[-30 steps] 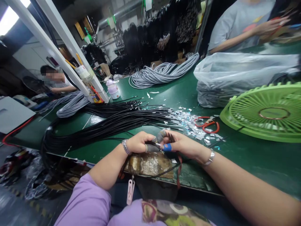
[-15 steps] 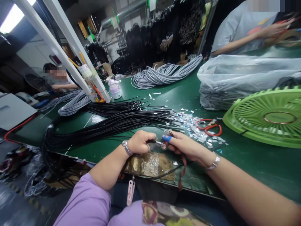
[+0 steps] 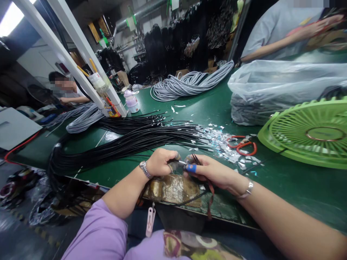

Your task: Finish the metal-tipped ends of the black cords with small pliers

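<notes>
My left hand point(image 3: 162, 162) is closed around a thin black cable, thumb and fingers pinching it near its end. A pale stripped end of the cable point(image 3: 182, 163) runs across to my right hand point(image 3: 206, 169), whose thumb, wrapped in blue tape point(image 3: 191, 168), presses on it. Dark pointed tips stand up from the right hand, and a reddish-brown strip point(image 3: 210, 202) hangs below it; whether they are one tool I cannot tell. Beneath both hands lies a tape-covered cardboard pad point(image 3: 175, 189) at the table edge. Fingertips partly hide the cable end.
Behind my hands, bundled black cables point(image 3: 130, 142) stretch across the green table point(image 3: 292, 195). White and blue scraps point(image 3: 223, 151) surround red-handled scissors point(image 3: 245, 148). On the right are a green fan point(image 3: 320, 133) and a plastic bag point(image 3: 271, 81). Grey cable coils point(image 3: 187, 86) lie further back. Two people sit beyond.
My right thumb has shifted slightly down and left over the cable end, and the dark tips now stand up more clearly. My left hand has hardly moved.
</notes>
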A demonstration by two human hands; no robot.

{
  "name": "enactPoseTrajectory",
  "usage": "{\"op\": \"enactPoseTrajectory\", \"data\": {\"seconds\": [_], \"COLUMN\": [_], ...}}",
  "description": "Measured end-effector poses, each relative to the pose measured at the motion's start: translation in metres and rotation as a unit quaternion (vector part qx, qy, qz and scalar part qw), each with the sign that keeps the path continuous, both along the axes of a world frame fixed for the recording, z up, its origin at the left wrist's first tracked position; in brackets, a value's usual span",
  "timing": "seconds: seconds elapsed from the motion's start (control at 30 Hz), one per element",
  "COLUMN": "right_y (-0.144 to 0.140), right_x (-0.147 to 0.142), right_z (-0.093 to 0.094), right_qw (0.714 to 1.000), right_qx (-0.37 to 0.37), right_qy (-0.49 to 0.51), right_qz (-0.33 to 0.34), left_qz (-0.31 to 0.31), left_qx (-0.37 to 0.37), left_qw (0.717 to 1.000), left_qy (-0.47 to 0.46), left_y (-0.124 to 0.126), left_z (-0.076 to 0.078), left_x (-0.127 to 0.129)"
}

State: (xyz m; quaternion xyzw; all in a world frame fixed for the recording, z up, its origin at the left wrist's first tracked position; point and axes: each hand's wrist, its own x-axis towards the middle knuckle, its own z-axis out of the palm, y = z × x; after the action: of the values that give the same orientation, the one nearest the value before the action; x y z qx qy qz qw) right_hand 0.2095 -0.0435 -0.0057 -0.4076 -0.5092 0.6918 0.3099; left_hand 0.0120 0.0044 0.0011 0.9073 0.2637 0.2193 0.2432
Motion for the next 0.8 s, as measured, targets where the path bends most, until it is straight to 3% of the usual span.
{"op": "enactPoseTrajectory", "data": {"seconds": [0.27,0.43,0.53,0.63,0.7,0.8], "right_y": [0.003,0.009,0.01,0.009,0.009,0.006], "right_x": [0.005,0.013,0.017,0.019,0.02,0.018], "right_z": [0.001,-0.004,-0.004,-0.003,-0.004,-0.006], "right_qw": [0.998,0.994,0.988,0.975,0.961,0.926], "right_qx": [0.05,0.112,0.145,0.202,0.248,0.326], "right_qy": [0.025,-0.006,-0.056,-0.095,-0.122,-0.19], "right_qz": [0.022,-0.014,-0.011,-0.006,-0.001,-0.004], "left_qz": [0.008,0.115,0.196,0.262,0.281,0.274], "left_qx": [-0.083,-0.127,-0.099,-0.08,-0.082,-0.083], "left_qw": [0.992,0.965,0.94,0.93,0.933,0.94], "left_qy": [-0.099,-0.198,-0.261,-0.245,-0.207,-0.184], "left_y": [-0.002,-0.02,-0.052,-0.099,-0.132,-0.174], "left_z": [0.008,0.026,0.044,0.055,0.05,0.024], "left_x": [0.001,-0.015,-0.042,-0.074,-0.091,-0.108]}}
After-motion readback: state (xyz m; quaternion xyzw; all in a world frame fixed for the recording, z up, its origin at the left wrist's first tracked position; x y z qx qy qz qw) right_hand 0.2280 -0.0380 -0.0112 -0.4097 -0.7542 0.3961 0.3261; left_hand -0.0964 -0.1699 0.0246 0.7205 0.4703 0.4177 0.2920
